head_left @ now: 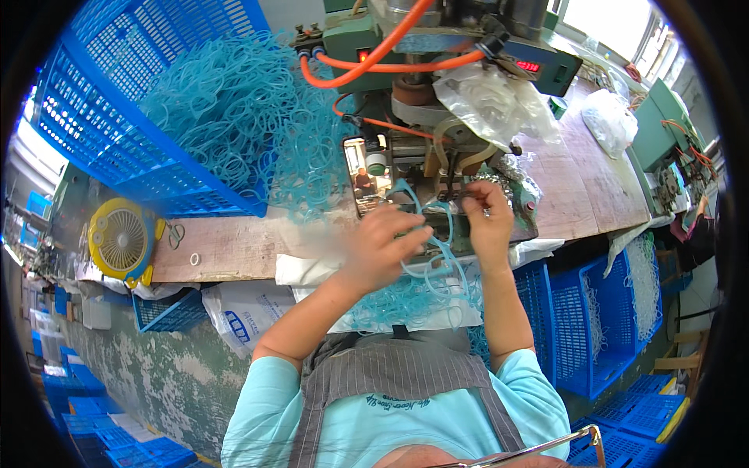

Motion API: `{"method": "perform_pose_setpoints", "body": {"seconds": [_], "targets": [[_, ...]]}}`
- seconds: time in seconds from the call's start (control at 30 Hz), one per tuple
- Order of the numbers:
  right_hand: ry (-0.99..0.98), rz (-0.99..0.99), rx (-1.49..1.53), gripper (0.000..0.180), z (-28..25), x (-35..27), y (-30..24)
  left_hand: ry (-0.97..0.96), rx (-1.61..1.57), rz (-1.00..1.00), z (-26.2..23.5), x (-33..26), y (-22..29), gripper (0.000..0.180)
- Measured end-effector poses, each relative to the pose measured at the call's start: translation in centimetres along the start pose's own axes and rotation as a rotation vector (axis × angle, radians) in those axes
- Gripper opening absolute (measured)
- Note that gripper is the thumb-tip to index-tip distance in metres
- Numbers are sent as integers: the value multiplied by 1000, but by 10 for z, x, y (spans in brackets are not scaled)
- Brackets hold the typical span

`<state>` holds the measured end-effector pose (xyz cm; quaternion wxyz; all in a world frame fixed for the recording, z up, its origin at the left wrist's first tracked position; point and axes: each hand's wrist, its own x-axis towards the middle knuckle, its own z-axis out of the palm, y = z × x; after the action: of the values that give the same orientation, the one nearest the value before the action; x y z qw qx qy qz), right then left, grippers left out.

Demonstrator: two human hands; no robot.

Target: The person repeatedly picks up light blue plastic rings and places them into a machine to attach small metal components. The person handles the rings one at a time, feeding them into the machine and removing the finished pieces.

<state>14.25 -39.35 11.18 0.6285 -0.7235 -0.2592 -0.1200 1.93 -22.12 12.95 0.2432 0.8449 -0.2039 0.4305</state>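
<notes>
A worker's left hand (388, 243) and right hand (487, 222) are pinching a translucent blue elastic loop (437, 248) between them, stretching it taut directly in front of the green machine (413, 86), seemingly to feed it in; a blue crate (101, 117) left of the machine is spilling more loops within reach.

left hand (384, 243) pinching, right hand (489, 219) raised (fingers curled)

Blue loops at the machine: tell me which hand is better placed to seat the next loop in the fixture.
Probably the right hand: its fingertips already pinch a blue loop at the machine's fixture. The left hand sits lower, gripping trailing loops.
</notes>
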Motion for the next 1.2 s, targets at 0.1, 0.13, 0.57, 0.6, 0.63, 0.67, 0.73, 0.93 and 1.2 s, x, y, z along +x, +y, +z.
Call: {"method": "perform_pose_setpoints", "body": {"seconds": [0.1,0.13,0.57,0.6,0.63,0.67,0.73,0.93,1.2], "targets": [[12,60,86,29,10,-5,-17,-80,-149,34,10,9,7,41],[15,81,104,31,12,-6,-19,-85,-162,35,11,10,7,40],[130,197,312,44,35,1,-35,-104,-266,90,15,5,16,36],[112,118,229,41,33,1,-31,-109,-281,93,16,4,16,35],[91,71,141,39,28,3,-24,-126,-283,88,17,4,14,35],[59,-2,66,36,22,5,-14,-145,-285,86,19,5,11,35],[95,-100,-188,33,0,14,16,-166,-293,88,22,6,7,34],[117,61,-741,22,-63,32,111,-142,-343,79,24,3,5,30],[-13,-194,-843,15,-64,17,130,-122,-320,96,25,5,7,30]]}}
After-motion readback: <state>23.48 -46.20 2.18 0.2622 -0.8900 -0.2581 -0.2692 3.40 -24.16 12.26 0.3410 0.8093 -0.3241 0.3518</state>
